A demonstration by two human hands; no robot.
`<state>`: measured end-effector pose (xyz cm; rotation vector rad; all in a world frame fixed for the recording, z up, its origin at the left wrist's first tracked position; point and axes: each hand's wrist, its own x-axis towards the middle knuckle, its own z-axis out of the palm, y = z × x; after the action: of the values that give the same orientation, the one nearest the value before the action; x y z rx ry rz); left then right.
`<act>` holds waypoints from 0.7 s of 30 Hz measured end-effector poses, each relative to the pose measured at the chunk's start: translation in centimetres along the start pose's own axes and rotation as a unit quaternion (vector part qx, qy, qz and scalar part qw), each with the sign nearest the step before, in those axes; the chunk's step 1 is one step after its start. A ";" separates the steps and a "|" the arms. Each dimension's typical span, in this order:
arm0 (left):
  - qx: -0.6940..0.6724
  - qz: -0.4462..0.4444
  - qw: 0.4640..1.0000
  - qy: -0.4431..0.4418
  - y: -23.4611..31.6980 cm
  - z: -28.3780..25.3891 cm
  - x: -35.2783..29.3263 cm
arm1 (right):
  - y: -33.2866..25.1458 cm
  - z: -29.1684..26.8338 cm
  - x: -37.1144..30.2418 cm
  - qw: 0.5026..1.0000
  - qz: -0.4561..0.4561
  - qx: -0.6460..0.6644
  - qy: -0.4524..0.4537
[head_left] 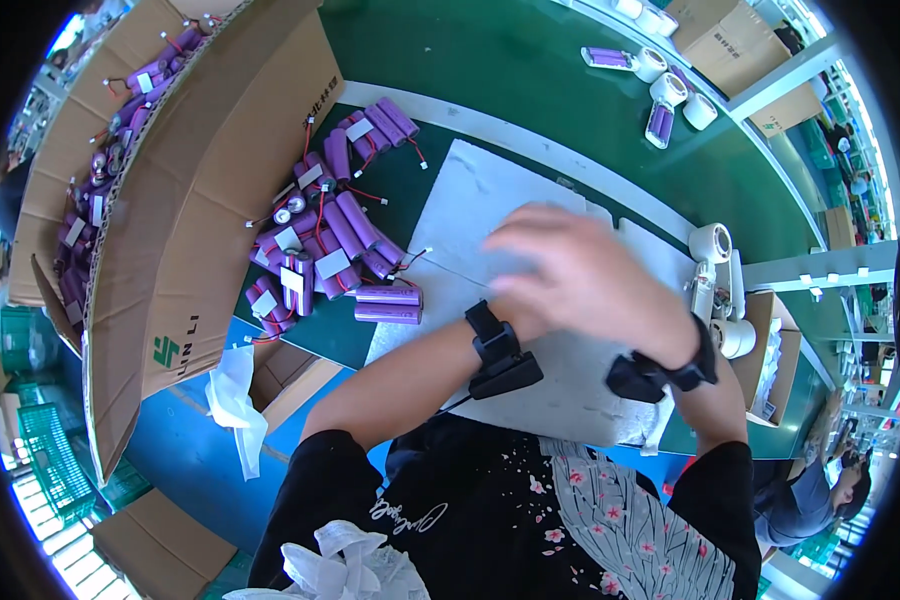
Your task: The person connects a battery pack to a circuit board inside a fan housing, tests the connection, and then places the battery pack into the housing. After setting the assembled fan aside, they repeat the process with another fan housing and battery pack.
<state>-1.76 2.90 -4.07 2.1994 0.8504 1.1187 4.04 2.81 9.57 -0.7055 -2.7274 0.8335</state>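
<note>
My right hand (605,290) crosses over my left hand above a white foam-like board (460,200). Motion smears the right fingers, and I cannot make out anything in them. Most of my left hand (528,312) is covered by the right one, so its fingers are hidden. Both wrists wear black straps with small black boxes. Beside the board's left edge lies a heap of purple-wrapped cylindrical battery packs (345,222) with red and black leads and white connectors. One purple pack (388,304) rests nearest my left forearm. A thin dark wire runs from the heap toward my hands.
A large cardboard box (220,190) holding more battery packs stands at left. White tape rolls (710,243) lie at right near an open carton (770,360). Across the green bench (470,60) are more rolls and packs. Another person (810,500) sits at far right.
</note>
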 end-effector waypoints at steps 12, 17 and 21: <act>-0.081 -0.056 0.981 -0.165 1.7 0.1 0.6 | -2.9 9.4 5.6 0.991 -0.105 -0.082 -0.025; -0.177 -0.055 0.972 -0.146 3.2 -1.2 0.4 | -2.6 2.4 3.8 0.973 0.038 0.125 -0.193; -0.455 -0.225 0.861 0.016 4.9 0.8 -0.1 | 1.9 -3.2 -4.4 0.927 -0.049 0.360 0.094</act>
<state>0.30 -0.56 -1.11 1.1287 0.6037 1.0159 9.59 3.52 10.89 -0.4467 -2.0283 1.5178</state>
